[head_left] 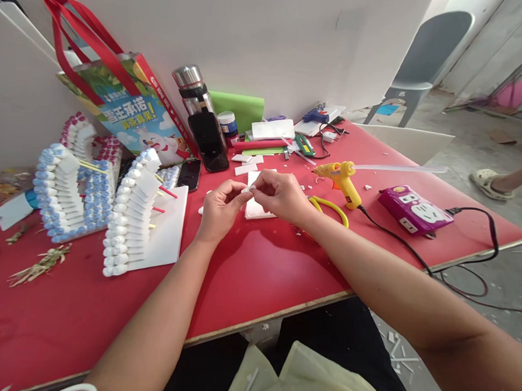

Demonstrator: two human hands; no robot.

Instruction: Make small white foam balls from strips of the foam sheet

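Fingertips of my left hand (222, 208) and my right hand (281, 193) meet over the red table, pinching a small white piece (247, 189) between them. Most of that piece is covered by the fingers, so its exact kind is unclear. Just beneath lies a stack of white foam pieces (260, 212), partly hidden by my right hand. Several small white rectangles (245, 169) lie beyond the hands. Yellow-handled pliers (336, 210) rest by my right wrist. A yellow hot glue gun (341, 177) with a long clear glue stick stands to the right.
Curved white models (130, 223) with blue and white knobs stand at left. Behind are a printed bag (138, 107), a steel thermos (192, 90) and a phone (208, 140). A purple power strip (415, 210) with a black cord sits at right. A person's foot (493, 183) shows beyond.
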